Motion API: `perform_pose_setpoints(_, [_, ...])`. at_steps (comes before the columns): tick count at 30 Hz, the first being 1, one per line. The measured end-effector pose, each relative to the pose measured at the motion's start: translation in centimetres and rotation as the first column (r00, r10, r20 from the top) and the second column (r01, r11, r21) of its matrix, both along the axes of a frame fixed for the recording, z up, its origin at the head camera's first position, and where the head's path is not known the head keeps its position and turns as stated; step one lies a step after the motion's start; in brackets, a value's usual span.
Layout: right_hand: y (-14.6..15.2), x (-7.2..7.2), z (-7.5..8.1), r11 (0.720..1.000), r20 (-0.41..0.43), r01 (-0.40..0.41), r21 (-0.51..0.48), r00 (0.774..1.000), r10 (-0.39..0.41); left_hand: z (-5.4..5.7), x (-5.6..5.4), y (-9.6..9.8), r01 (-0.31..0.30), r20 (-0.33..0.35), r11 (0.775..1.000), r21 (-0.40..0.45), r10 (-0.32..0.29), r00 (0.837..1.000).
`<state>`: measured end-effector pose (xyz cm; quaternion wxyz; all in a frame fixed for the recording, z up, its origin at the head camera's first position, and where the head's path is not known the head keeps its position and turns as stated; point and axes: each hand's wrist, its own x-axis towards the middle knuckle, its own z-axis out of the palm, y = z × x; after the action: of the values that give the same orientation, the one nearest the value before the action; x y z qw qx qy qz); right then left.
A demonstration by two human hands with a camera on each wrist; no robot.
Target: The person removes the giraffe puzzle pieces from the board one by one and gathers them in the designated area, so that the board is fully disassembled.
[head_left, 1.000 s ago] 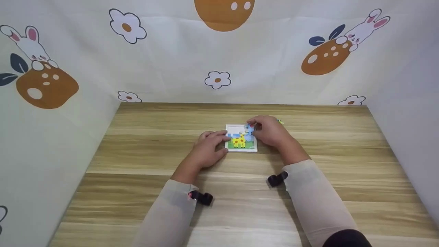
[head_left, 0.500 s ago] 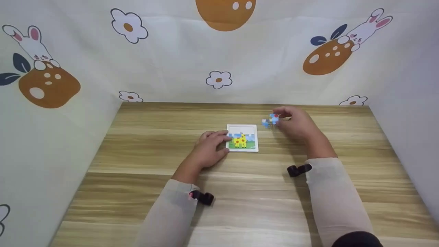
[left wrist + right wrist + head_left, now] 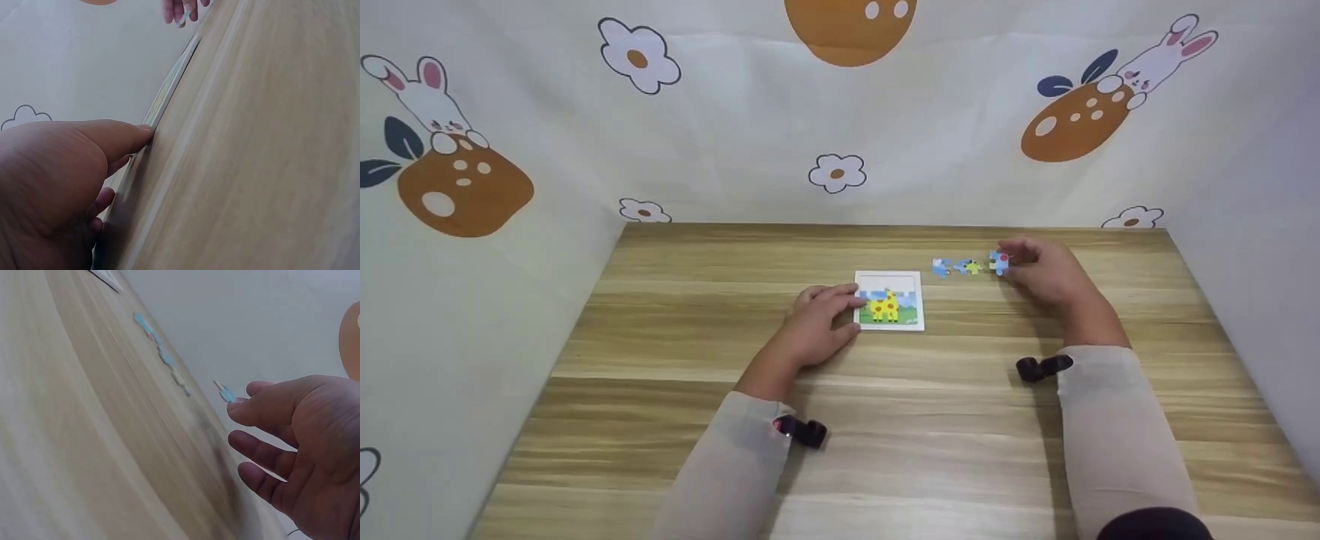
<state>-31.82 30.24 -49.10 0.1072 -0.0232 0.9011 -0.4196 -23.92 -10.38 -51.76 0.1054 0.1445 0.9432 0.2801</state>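
Note:
A small white-framed jigsaw puzzle (image 3: 889,306) lies on the table, its lower part filled with a giraffe picture and its upper strip bare white. My left hand (image 3: 819,324) rests at the frame's left edge, fingertips over the rim and thumb touching near the lower corner. To the right of the frame, my right hand (image 3: 1046,271) pinches a blue jigsaw piece with a red spot (image 3: 998,262) between thumb and fingers. The right wrist view shows this piece (image 3: 226,394) raised off the table. Two loose pieces, one blue and white (image 3: 940,268), one blue and yellow-green (image 3: 970,267), lie between frame and right hand.
The wood-grain table (image 3: 900,420) meets a printed cloth wall (image 3: 735,135) close behind the loose pieces. Side walls stand at left and right. A small black camera is worn at each wrist.
My right hand has carried the pinched piece from the frame's upper right corner, rightward past the two loose pieces, which now show fully. The left hand stays at the frame.

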Motion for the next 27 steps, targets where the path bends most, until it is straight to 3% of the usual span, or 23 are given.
perform_pose_setpoints(5, [0.43,-0.23,-0.82,0.999,-0.028,-0.038,0.011,0.999,0.038,-0.1,-0.07,0.02,-0.001,-0.004,1.0,-0.002,0.001,1.0])
perform_pose_setpoints(17, [-0.06,-0.08,-0.96,0.996,-0.023,-0.04,0.08,0.999,0.042,0.11,0.23,-0.21,0.013,-0.029,0.999,0.038,-0.012,1.0])
perform_pose_setpoints(27, [-0.17,-0.34,-1.19,0.993,-0.035,-0.052,0.11,0.998,0.057,0.05,0.19,-0.14,0.01,-0.027,1.0,0.011,-0.01,1.0])
